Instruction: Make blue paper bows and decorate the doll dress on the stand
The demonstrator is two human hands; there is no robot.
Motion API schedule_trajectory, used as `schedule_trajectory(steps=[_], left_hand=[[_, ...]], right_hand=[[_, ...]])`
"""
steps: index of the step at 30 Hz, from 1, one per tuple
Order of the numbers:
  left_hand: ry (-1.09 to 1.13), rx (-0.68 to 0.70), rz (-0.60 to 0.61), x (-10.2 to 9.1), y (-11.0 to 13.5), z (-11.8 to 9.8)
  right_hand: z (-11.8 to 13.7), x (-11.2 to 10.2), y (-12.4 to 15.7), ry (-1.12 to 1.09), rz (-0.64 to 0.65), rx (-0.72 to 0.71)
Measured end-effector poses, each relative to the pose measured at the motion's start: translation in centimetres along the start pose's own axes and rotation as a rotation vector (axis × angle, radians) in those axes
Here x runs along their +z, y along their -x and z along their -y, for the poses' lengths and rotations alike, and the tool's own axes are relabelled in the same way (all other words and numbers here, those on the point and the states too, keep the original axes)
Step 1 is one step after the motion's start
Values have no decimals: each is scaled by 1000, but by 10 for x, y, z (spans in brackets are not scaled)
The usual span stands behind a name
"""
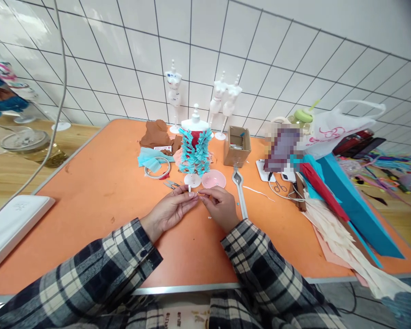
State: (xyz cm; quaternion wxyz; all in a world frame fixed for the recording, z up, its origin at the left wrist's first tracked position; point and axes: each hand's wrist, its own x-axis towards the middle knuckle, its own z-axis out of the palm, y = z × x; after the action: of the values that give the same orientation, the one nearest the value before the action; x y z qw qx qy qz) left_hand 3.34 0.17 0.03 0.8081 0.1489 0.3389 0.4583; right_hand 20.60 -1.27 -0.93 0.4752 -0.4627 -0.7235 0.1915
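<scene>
My left hand [169,210] pinches a small white piece [189,188] whose tip sticks up above the fingers; its kind is too small to tell. Close beside it, my right hand [222,208] has thumb and forefinger pressed together. Whatever lies in that pinch is hidden. Just beyond the fingertips stands a small dress form [195,144] covered in ruffled turquoise strips over dark red. A pink dish [213,179] sits behind my right hand, and small snips [171,184] lie beyond my left hand.
Bare white dress forms [174,91] stand by the tiled wall. A cardboard box [237,146], grey strap-like tool [238,183], scissors [280,186] and a blurred upright phone-like object [282,148] are right of centre. Crepe paper [342,237] fills the right edge; a white power bank [18,228] lies left.
</scene>
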Motion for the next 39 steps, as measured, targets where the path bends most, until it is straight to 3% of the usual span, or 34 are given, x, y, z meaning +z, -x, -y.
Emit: schedule_trajectory(steps=[4, 10, 14, 20, 31, 39], left_hand=[[-89, 59, -21, -1, 1, 0], [-505, 393, 1, 3, 3, -1], [-527, 369, 46, 7, 7, 1], [-374, 240, 65, 11, 12, 5], [-290, 119, 46, 6, 11, 6], [-228, 124, 47, 7, 11, 6]], right_hand=[[2, 1, -2, -99, 13, 100], [3, 0, -4, -430, 66, 475], [5, -3, -5, -588, 158, 567], [5, -1, -3, -537, 213, 492], [2, 0, -2, -271, 97, 216], [3, -1, -3, -265, 93, 224]])
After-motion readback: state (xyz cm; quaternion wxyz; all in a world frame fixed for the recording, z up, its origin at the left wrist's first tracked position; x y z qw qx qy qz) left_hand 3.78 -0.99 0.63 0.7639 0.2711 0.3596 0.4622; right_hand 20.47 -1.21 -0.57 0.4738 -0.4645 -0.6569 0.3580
